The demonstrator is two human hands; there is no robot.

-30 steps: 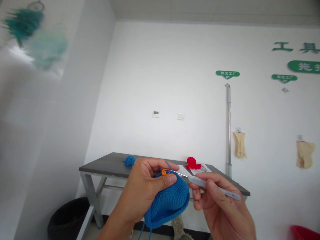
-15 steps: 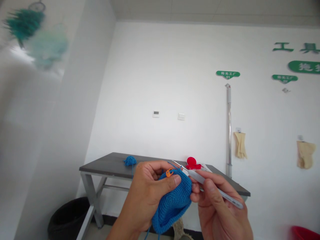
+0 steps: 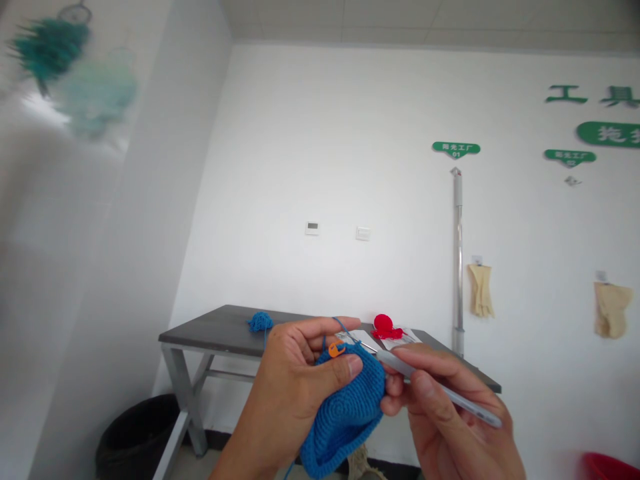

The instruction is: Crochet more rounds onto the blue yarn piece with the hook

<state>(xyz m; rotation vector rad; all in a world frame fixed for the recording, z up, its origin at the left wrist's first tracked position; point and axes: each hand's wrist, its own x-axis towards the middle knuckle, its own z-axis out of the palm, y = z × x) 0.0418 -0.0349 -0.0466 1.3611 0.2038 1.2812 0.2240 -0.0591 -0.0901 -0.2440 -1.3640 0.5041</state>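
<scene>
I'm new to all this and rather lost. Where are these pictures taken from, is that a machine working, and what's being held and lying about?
There is no machine at work here, just a person's two bare hands. Every picture comes from one camera worn on that person's head, so you see roughly what they face.

The left hand pinches a blue crocheted piece, which has an orange clip near its upper edge. The right hand holds a crochet hook with a thick grey handle, its thin metal end pointing toward the blue work.

Behind them stands a dark-topped table. On it lie a bundle of blue yarn and, toward the other end, some red yarn.
</scene>
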